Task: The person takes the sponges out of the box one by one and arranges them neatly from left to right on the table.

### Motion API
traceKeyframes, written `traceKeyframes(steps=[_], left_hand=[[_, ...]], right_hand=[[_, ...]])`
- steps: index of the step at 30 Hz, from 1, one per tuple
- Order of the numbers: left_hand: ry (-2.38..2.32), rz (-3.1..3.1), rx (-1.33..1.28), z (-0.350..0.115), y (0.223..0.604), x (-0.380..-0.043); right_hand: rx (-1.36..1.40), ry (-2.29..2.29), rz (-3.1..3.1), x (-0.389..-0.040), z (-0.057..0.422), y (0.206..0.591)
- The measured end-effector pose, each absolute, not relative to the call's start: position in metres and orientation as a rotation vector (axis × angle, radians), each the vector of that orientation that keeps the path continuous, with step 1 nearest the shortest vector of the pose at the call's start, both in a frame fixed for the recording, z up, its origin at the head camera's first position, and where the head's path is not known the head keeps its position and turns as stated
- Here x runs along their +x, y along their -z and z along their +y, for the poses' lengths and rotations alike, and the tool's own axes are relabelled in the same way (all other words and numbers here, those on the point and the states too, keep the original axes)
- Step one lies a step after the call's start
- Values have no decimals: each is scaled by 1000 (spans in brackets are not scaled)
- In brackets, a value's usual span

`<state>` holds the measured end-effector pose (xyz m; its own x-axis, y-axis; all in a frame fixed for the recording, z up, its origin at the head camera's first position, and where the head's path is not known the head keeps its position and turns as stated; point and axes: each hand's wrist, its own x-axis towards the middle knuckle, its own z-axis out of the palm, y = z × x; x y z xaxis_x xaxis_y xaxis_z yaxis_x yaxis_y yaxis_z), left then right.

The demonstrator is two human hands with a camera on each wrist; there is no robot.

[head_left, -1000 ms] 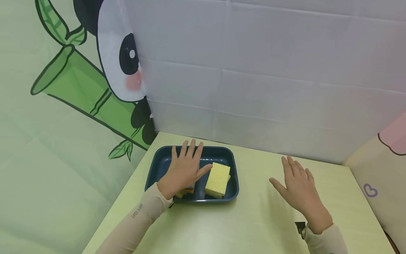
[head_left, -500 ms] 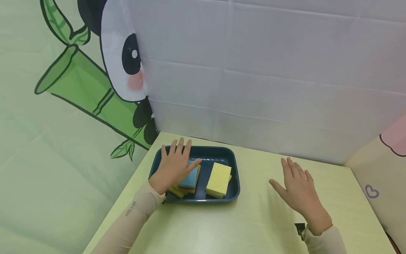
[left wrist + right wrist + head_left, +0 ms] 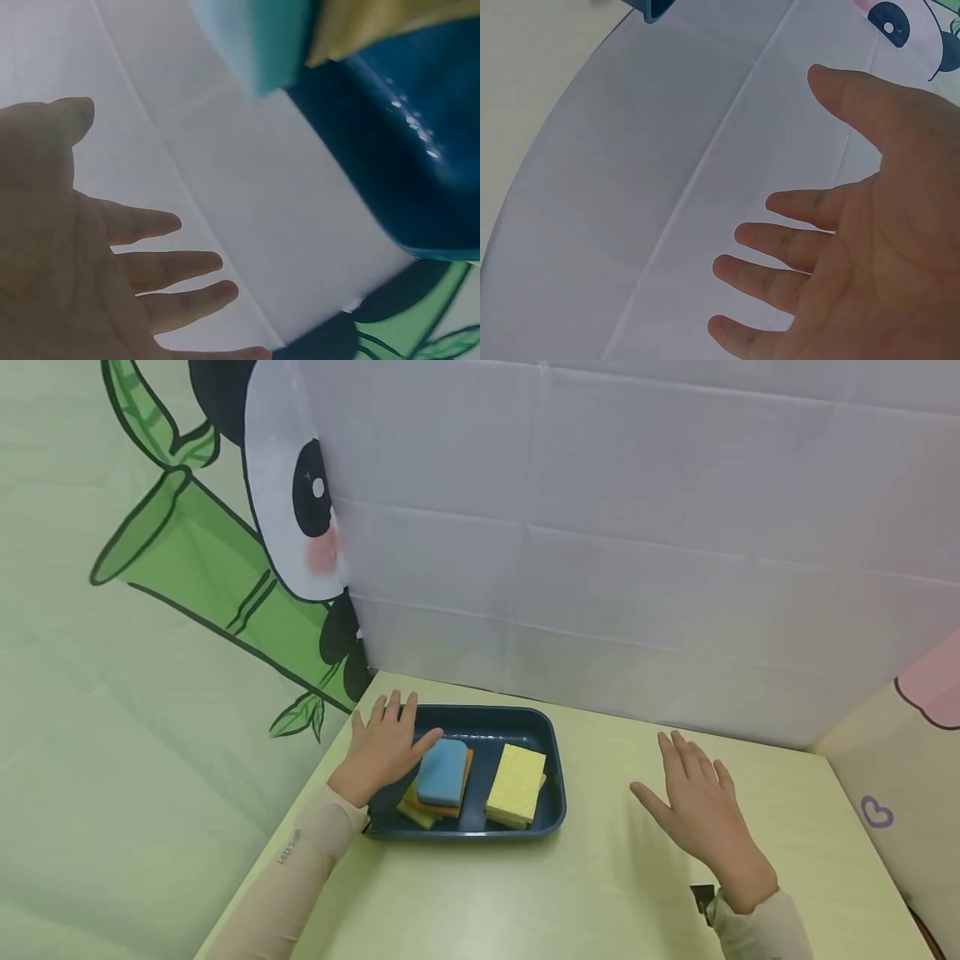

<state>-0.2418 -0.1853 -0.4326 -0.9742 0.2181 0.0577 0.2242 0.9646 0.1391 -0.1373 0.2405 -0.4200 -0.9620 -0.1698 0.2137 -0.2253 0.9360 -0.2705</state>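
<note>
Hovering at the left end of the dark blue tray (image 3: 495, 723), the left hand (image 3: 377, 755) has its fingers straight and spread, holding nothing. The right hand (image 3: 703, 817) is over the table (image 3: 585, 893), well apart from the tray, its fingers extended and thumb held away, also holding nothing. From here I see two stacks of sponges side by side in the tray: on the left, a blue sponge (image 3: 442, 771) sits on an orange layer (image 3: 468, 770), a yellowish piece (image 3: 415, 812) poking out beneath; on the right, a yellow sponge (image 3: 516, 778) lies on another piece, mostly hidden.
</note>
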Motion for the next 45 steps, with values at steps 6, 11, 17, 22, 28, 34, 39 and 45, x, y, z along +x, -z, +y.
traceKeyframes(steps=[6,11,17,22,28,34,39,45], left_hand=[[264,-3113,-300,-205,448,-253],[267,-3118,-292,-220,462,-262],[301,-3161,-292,-231,470,-267],[328,-3207,-287,-241,477,-273],[351,-3232,-296,-248,486,-279],[332,-3150,-367,-248,487,-279],[292,-3183,-377,-250,488,-282],[245,-3211,-340,-249,485,-281]], right_hand=[[302,-437,-2906,-136,240,421],[308,-440,-2895,-137,239,422],[310,-453,-2905,-138,236,424],[302,-456,-2921,-136,235,425],[311,-446,-2940,-136,234,425],[316,-447,-2943,-137,235,429],[320,-452,-2953,-137,235,430],[333,-446,-2953,-139,235,429]])
